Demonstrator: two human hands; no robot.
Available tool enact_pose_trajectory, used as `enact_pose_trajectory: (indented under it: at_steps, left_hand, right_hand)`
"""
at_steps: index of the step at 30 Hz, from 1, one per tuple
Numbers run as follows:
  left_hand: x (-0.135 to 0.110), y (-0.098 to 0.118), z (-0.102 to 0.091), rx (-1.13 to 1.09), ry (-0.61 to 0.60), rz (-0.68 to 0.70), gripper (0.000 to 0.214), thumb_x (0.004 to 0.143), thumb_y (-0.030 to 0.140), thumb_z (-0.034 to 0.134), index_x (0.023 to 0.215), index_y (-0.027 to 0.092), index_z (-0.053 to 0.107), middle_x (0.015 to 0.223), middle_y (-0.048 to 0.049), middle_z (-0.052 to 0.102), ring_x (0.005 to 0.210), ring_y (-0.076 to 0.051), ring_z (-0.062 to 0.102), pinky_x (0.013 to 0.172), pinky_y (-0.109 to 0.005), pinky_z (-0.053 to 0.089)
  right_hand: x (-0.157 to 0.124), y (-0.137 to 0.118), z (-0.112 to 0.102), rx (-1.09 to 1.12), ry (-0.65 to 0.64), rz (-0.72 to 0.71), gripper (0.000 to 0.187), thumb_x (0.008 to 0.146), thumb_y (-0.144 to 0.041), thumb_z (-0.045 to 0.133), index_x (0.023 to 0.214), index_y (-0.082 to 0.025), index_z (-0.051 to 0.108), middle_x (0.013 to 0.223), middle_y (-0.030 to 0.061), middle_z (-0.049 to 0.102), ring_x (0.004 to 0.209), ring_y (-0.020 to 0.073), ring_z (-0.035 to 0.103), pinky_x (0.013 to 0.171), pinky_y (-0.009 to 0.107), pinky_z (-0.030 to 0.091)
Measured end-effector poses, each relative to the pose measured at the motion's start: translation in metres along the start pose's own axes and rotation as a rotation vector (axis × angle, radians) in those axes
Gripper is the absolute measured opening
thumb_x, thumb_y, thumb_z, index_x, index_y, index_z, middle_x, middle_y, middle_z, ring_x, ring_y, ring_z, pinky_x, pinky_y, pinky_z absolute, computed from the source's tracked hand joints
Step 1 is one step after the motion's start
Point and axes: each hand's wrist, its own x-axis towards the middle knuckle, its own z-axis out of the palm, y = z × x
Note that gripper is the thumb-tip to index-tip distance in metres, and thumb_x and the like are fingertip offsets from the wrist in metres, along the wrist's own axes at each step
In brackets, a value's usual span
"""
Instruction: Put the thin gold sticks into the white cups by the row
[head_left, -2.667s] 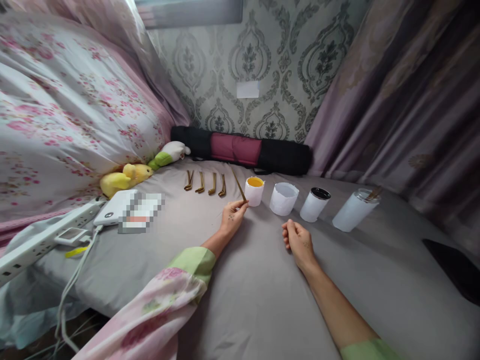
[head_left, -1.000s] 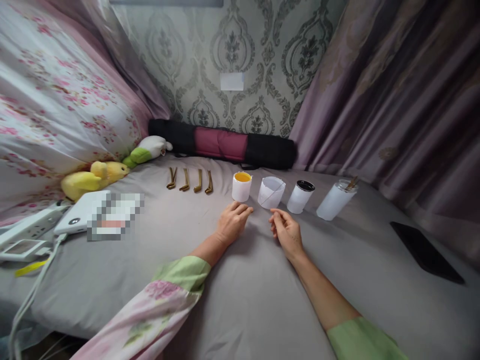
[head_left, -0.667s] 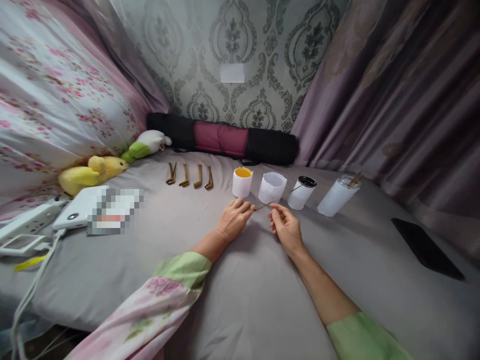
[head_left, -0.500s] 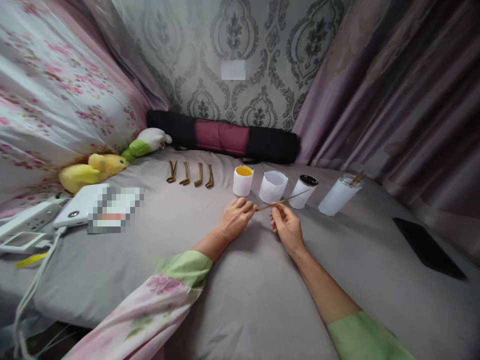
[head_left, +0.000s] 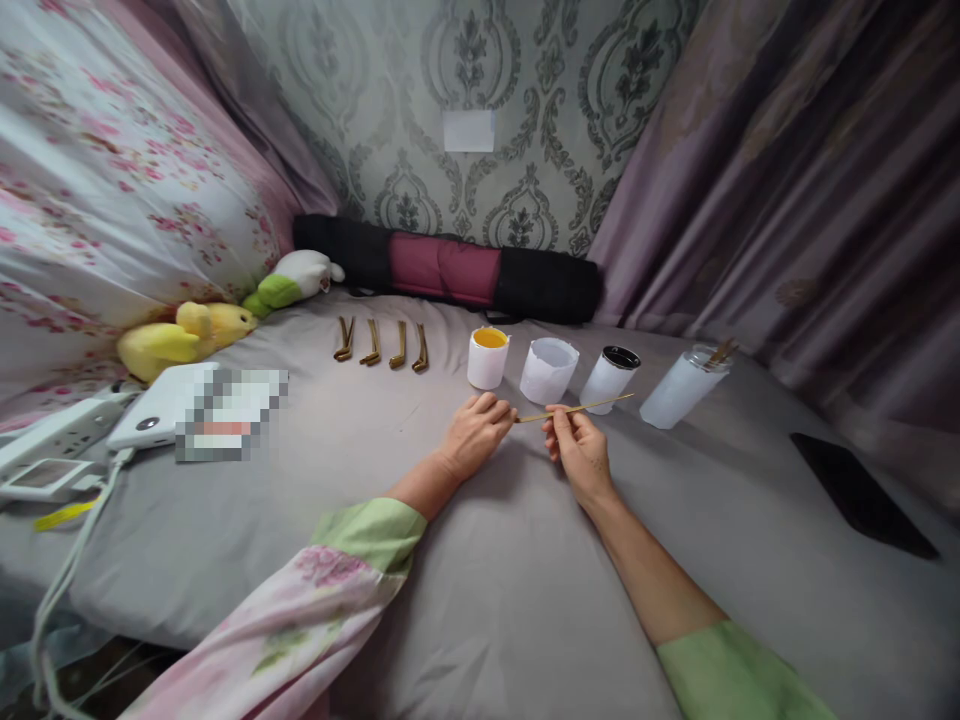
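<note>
A thin golden-brown strip [head_left: 604,402] stretches between my two hands, its far end pointing right. My left hand [head_left: 478,432] is closed at the strip's left end, the back of the hand hiding most of the fingers. Thumb and fingers of my right hand [head_left: 579,452] pinch the strip near its middle. Just beyond the hands stand a white-wrapped cup with a yellow inside [head_left: 487,362], a white paper-wrapped cup [head_left: 549,374] and a white-wrapped can with a dark inside [head_left: 609,380]. Several bent brown pieces [head_left: 399,346] lie in a row at the left.
To the right, a white-wrapped jar [head_left: 684,388] holds brown pieces, and a black phone-like slab [head_left: 862,495] lies flat. At left are a white power bank [head_left: 163,408], a power strip [head_left: 64,440] and plush toys [head_left: 187,340]. A dark rolled bundle [head_left: 446,270] lies along the wall.
The strip's free right end has swung lower and further right, so it lies flatter. My right hand has shifted slightly right; the left hand stays nearly in place.
</note>
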Motion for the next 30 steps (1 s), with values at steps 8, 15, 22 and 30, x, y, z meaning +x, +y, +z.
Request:
enact_pose_trajectory:
  at_steps: [8, 15, 22, 30]
  left_hand:
    - [0.001, -0.001, 0.006, -0.277, 0.029, -0.095, 0.029, 0.089, 0.023, 0.036, 0.098, 0.016, 0.062, 0.089, -0.008, 0.06, 0.085, -0.018, 0.048, 0.076, -0.031, 0.039]
    - [0.002, 0.0, 0.015, -0.659, 0.101, -0.318, 0.019, 0.081, 0.016, 0.048, 0.09, 0.017, 0.065, 0.085, -0.0062, 0.062, 0.082, -0.016, 0.051, 0.075, -0.027, 0.043]
    - [0.002, 0.001, 0.017, -0.922, 0.097, -0.511, 0.021, 0.075, 0.013, 0.05, 0.089, 0.014, 0.065, 0.078, -0.0039, 0.062, 0.064, -0.01, 0.051, 0.063, -0.022, 0.043]
    - [0.005, 0.004, 0.013, -1.131, 0.046, -0.69, 0.021, 0.074, 0.017, 0.051, 0.09, 0.011, 0.063, 0.078, -0.0054, 0.065, 0.067, -0.011, 0.055, 0.063, -0.022, 0.044]
  right_hand:
    - [0.0, 0.0, 0.0, 0.007, -0.002, 0.0, 0.04, 0.076, -0.051, 0.053, 0.092, -0.015, 0.058, 0.069, 0.0017, 0.057, 0.048, 0.0067, 0.048, 0.037, 0.016, 0.037]
    - [0.002, 0.004, -0.001, 0.007, 0.0, 0.017, 0.041, 0.075, -0.052, 0.053, 0.093, -0.016, 0.059, 0.069, 0.0016, 0.057, 0.048, 0.0069, 0.048, 0.036, 0.017, 0.037]
    - [0.002, 0.004, -0.001, 0.016, 0.001, 0.013, 0.04, 0.076, -0.052, 0.053, 0.092, -0.016, 0.058, 0.069, 0.0018, 0.058, 0.047, 0.0068, 0.047, 0.036, 0.017, 0.036]
    - [0.003, 0.004, -0.002, 0.013, 0.035, 0.02, 0.04, 0.075, -0.051, 0.053, 0.092, -0.016, 0.058, 0.069, 0.0014, 0.058, 0.047, 0.0064, 0.048, 0.035, 0.016, 0.036]
